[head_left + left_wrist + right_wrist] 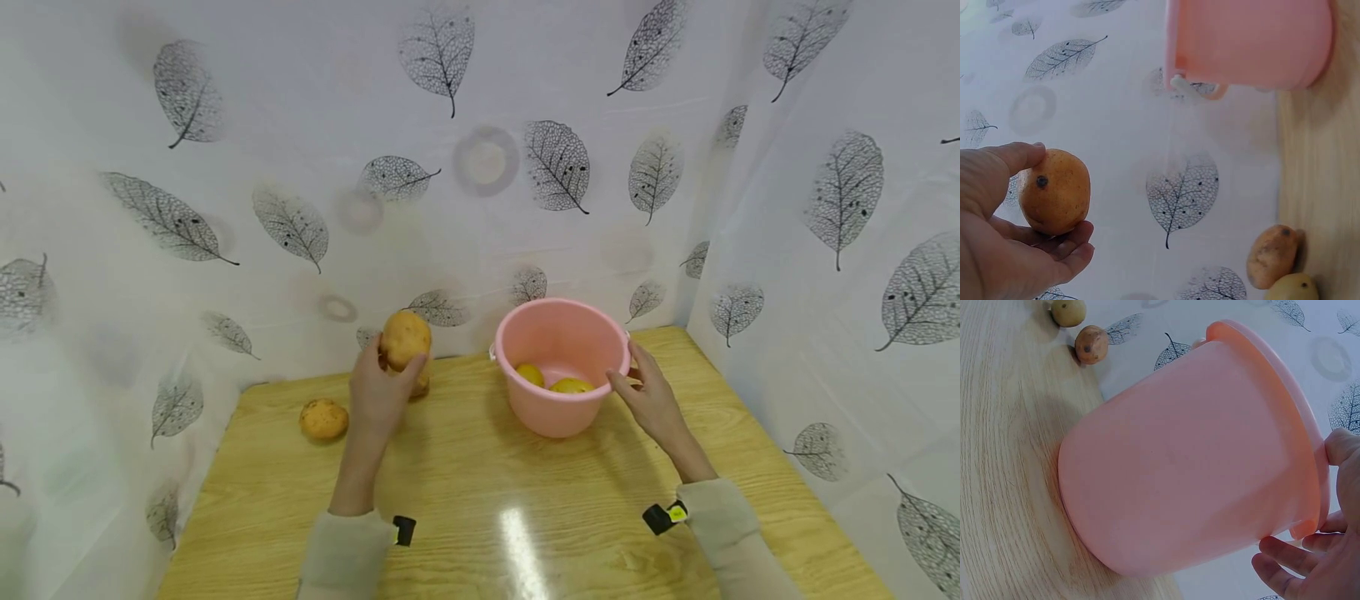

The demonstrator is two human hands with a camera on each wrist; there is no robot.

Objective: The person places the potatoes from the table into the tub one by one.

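Observation:
Raised over the tabletop, my left hand (377, 396) holds a round tan potato (407, 340) between thumb and fingers. A dark spot marks the side of this potato (1055, 192) in the left wrist view. My right hand (651, 396) grips the rim of a pink bucket (557, 412) at its right side, thumb at the rim and fingers against the outside wall. Two yellowish potatoes, one at the left (531, 374) and one nearer the front (572, 386), show inside the bucket, which stands upright.
One potato (324, 419) lies on the wooden table (457, 483) left of my left hand. Another potato (422, 386), partly hidden by that hand, sits near the back edge. Leaf-patterned sheeting (315, 108) rises behind the table and at both sides.

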